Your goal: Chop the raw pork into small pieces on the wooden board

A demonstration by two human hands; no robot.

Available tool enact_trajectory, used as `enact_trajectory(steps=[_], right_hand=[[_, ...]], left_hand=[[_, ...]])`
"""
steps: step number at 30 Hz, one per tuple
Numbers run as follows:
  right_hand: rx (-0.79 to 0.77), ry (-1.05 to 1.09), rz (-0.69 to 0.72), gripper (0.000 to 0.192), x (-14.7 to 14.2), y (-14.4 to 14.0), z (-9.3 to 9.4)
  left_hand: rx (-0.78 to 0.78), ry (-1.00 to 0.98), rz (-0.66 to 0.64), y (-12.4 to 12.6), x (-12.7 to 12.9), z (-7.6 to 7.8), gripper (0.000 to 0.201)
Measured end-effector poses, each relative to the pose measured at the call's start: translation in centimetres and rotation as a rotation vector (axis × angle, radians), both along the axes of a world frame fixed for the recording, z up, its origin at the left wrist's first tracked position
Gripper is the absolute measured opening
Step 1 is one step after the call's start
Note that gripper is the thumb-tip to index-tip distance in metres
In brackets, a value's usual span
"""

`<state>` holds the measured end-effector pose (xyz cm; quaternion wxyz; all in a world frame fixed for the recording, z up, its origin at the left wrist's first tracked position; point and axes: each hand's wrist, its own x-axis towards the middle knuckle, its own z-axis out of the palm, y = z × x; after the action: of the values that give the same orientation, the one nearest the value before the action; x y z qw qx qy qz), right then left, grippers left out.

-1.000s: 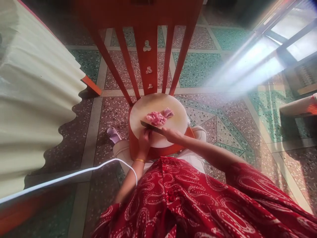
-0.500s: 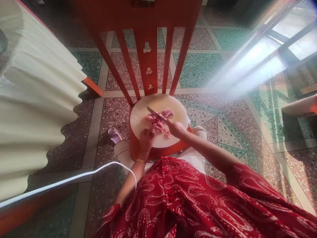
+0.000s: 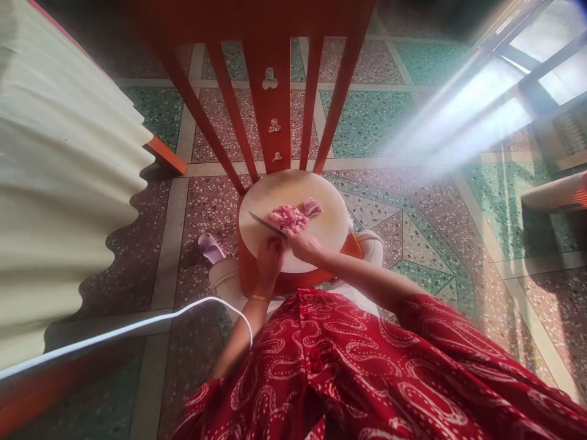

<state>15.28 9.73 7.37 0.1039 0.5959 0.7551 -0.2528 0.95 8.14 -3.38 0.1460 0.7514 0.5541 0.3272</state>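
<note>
A round pale chopping board (image 3: 321,235) lies on the seat of an orange wooden chair (image 3: 275,116). A heap of pink raw meat pieces (image 3: 293,216) sits in the board's middle. My right hand (image 3: 303,245) grips a knife (image 3: 266,225) whose blade points left, its edge against the near side of the meat. My left hand (image 3: 269,260) rests with curled fingers on the board's near edge, just below the blade, with nothing visibly in it. A gold bangle circles my left wrist.
A ribbed cream sheet (image 3: 64,183) fills the left side. A white cable (image 3: 123,330) runs across the patterned terrazzo floor at lower left. A pale slipper (image 3: 210,247) lies left of the chair. Bright window glare falls from the upper right.
The knife was lifted over the meat half a second ago; now it is lower and further left, at the heap's near side. The scattered pieces are gathered back together.
</note>
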Motion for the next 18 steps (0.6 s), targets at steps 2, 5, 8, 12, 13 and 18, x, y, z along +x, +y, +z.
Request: enact_trajectory(steps=[2,5,8,12,13,18], right_hand=[[-0.001,0.013,-0.006,0.040,-0.2,0.6,-0.3],[0.000,-0.005,0.038,0.048,1.1,0.1,-0.3],[-0.025,-0.099,0.052,0.056,3.0,-1.0,0.1],[0.021,-0.128,0.120,0.055,4.0,-1.9,1.2],[0.029,-0.120,0.149,0.055,4.0,-2.0,1.5],[-0.005,-0.120,0.206,0.058,3.6,-2.0,1.9]], left_hand=[[0.014,0.013,-0.015,0.0,-0.1,0.1,0.011],[0.022,-0.010,-0.016,-0.2,-0.1,0.5,0.014],[0.014,-0.058,-0.002,-0.5,-0.2,0.8,0.021],[0.020,-0.081,0.027,-0.5,-0.2,0.6,0.024],[0.017,-0.075,0.024,-0.4,-0.2,0.5,0.023],[-0.007,-0.050,0.012,-0.2,-0.1,0.1,0.022]])
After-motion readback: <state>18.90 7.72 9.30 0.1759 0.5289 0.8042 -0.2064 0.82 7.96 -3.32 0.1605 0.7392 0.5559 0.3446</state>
